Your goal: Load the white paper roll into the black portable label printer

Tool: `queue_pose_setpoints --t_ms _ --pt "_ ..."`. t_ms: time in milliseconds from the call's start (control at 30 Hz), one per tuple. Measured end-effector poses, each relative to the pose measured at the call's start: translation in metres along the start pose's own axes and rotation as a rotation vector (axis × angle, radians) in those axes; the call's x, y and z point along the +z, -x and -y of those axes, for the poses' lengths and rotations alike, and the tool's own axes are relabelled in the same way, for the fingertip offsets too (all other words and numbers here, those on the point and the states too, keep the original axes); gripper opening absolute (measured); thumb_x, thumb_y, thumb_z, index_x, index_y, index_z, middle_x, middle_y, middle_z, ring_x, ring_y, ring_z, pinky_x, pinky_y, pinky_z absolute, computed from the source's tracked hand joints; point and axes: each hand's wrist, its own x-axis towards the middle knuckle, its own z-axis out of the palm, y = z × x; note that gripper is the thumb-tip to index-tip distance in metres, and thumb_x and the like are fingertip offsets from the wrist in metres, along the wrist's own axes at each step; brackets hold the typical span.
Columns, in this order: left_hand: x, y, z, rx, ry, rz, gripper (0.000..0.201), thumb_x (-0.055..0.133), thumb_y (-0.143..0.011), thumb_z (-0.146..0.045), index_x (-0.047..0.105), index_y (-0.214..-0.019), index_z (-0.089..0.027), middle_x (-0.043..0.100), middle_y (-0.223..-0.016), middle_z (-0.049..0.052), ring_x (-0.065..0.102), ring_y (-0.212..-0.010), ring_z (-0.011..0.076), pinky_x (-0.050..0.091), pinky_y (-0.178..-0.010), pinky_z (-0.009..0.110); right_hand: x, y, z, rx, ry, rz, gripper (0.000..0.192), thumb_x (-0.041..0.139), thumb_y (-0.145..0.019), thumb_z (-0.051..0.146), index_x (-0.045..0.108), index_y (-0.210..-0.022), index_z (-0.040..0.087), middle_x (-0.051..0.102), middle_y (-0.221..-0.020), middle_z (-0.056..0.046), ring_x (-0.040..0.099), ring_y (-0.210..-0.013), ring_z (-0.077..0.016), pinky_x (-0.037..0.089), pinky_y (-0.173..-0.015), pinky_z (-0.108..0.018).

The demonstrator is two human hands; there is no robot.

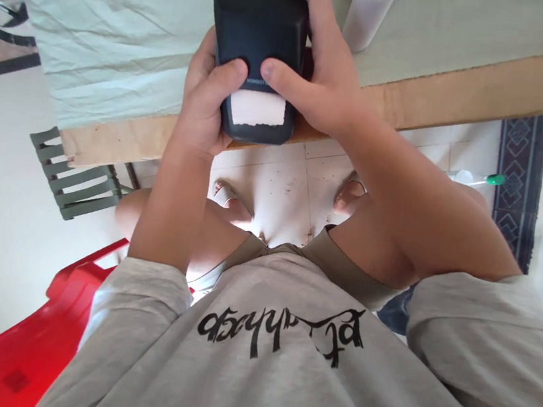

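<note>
Printer [259, 41], small and black, is gripped in both my hands above the table edge [467, 82]. My left hand [204, 108] wraps its left side, thumb pressed by the slot where white paper [256, 109] protrudes. My right hand [319, 69] clasps the right side, thumb on the casing. A paper roll [370, 6] lies on the green cloth [100, 21] just beyond.

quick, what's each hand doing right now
Left hand: closed around the small black plastic printer, thumb by its white paper strip.
Right hand: closed on the same printer.
</note>
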Motion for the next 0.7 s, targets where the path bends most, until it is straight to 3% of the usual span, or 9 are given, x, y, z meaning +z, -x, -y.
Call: queue_pose_setpoints --t_ms 200,367,600,700 --pt "-0.004 -0.005 0.003 -0.032 -0.029 0.046 0.062 0.079 -0.049 -0.051 0.05 -0.098 -0.028 0.064 -0.086 -0.01 0.055 -0.1 0.0218 0.047 -0.095 0.05 0.001 -0.001 -0.014 0.016 0.015 0.018 0.074 0.045 -0.079 0.056 0.024 -0.13 0.007 0.04 -0.126 0.0 0.042 -0.114 -0.002 0.035 -0.105 -0.011" --pt "0.004 -0.004 0.0 -0.033 -0.04 0.027 0.058 0.075 -0.052 -0.055 0.049 -0.096 -0.03 0.064 -0.088 -0.016 0.054 -0.1 0.0159 0.05 -0.096 0.046 0.002 0.0 -0.01 0.108 0.048 0.007 0.076 0.045 -0.078 0.057 0.026 -0.131 0.006 0.047 -0.115 0.001 0.045 -0.105 -0.0033 0.037 -0.103 -0.016" --pt "0.011 -0.003 0.001 0.02 -0.083 -0.044 0.059 0.076 -0.044 -0.062 0.051 -0.087 -0.032 0.064 -0.078 -0.019 0.056 -0.096 0.0114 0.054 -0.09 0.036 0.005 -0.005 -0.004 0.245 0.08 0.003 0.059 0.048 -0.079 0.044 0.039 -0.121 0.004 0.048 -0.117 0.0 0.044 -0.111 -0.009 0.035 -0.103 -0.023" --pt "0.012 -0.003 -0.002 -0.024 -0.101 -0.031 0.06 0.073 -0.05 -0.06 0.048 -0.094 -0.029 0.063 -0.084 -0.02 0.056 -0.091 0.0065 0.054 -0.091 0.029 0.006 -0.006 -0.006 0.261 0.087 -0.002 0.054 0.051 -0.079 0.042 0.043 -0.117 0.005 0.05 -0.113 0.0 0.045 -0.106 -0.0075 0.036 -0.1 -0.02"
